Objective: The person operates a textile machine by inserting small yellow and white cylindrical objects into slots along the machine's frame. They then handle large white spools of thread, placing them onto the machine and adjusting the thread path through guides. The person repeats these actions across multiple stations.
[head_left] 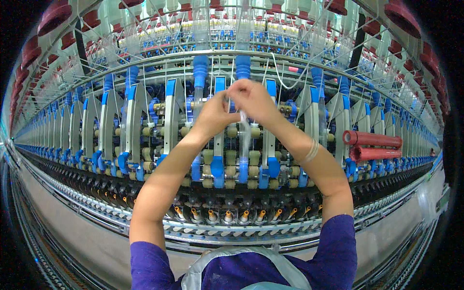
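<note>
Raised together before the middle of a spinning frame, my two hands meet with the fingertips touching. My left hand (215,115) is closed, its thumb pointing right and its fingers curled up. From beside that thumb a loose white fibre strand (245,137) hangs down over the rollers, blurred. My right hand (257,104) is pinched closed at my left fingertips and slightly smeared by motion; whatever lies between its fingers is hidden. Just above the hands stand blue ribbed sleeves (243,67) on clear tubes. A blue-capped grey arm (220,130) of the machine lies right behind my left hand.
Two red tubes (372,138) rest across the grey arms at the right. Below the rollers (208,155) runs a row of spindles with orange tips (228,215). White cords (280,77) loop from the rail above, and bobbins with dark red ends (403,20) hang overhead.
</note>
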`<move>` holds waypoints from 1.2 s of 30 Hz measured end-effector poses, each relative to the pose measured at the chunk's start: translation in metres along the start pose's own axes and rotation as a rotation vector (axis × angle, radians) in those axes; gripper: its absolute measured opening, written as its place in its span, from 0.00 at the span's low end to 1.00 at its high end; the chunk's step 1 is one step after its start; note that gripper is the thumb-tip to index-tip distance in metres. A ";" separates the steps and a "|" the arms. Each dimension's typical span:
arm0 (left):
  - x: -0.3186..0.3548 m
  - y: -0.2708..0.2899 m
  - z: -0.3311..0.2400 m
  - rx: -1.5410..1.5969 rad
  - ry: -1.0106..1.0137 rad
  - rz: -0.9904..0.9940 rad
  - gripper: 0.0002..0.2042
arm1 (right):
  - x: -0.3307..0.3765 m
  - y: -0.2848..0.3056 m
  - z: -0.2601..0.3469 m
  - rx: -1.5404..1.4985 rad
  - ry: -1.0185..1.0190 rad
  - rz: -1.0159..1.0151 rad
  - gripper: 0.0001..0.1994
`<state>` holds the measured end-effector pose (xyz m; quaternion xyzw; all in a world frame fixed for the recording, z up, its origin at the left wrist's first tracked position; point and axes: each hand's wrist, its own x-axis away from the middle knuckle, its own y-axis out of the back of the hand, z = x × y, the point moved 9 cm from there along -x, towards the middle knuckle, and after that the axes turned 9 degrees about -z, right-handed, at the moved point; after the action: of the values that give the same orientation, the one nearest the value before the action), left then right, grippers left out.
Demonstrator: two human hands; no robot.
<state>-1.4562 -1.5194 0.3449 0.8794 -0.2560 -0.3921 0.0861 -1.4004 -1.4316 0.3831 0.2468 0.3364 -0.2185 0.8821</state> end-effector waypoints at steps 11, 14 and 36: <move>-0.009 0.056 0.014 0.516 0.243 -0.277 0.12 | -0.043 0.000 0.072 0.532 0.637 -0.055 0.12; -0.036 0.081 0.020 0.958 0.176 -0.445 0.11 | -0.058 -0.016 0.022 0.620 0.590 0.044 0.10; -0.027 0.033 -0.053 -1.325 -0.751 0.474 0.05 | -0.009 -0.049 -0.040 1.141 1.020 0.545 0.03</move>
<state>-1.4452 -1.5363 0.4095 0.3765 -0.1618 -0.7040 0.5801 -1.4529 -1.4445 0.3490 0.8010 0.4620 0.0054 0.3807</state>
